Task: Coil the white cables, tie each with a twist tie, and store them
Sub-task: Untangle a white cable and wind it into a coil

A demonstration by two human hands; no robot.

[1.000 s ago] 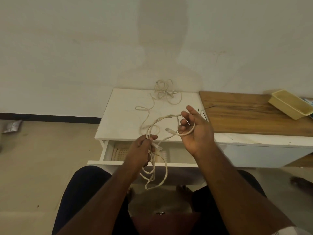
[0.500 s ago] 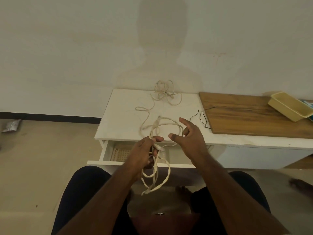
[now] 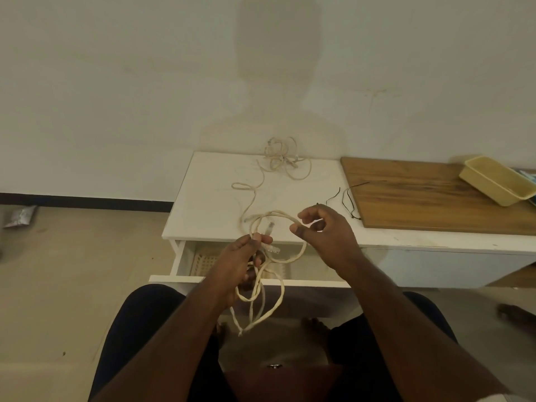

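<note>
My left hand [image 3: 242, 264] grips a partly coiled white cable [image 3: 262, 307]; its loops hang below the fist in front of the open drawer. One plug end sticks out above my thumb. The top loop arcs right to my right hand [image 3: 326, 236], whose curled thumb and fingers hold it loosely. A second white cable [image 3: 280, 158] lies tangled at the back of the white table [image 3: 203, 204], its tail trailing toward me. Thin black twist ties [image 3: 346, 198] lie by the wooden board's left edge.
The drawer [image 3: 249, 281] under the table stands open with a white slatted basket [image 3: 203, 259] inside. A wooden board [image 3: 435, 198] covers the table's right part, with a yellow tray [image 3: 493, 181] on it. A crumpled bag [image 3: 18, 216] lies on the floor at left.
My right hand has dropped from its raised position and come closer to my left hand, bringing the cable loop with it. The twist ties behind it now show.
</note>
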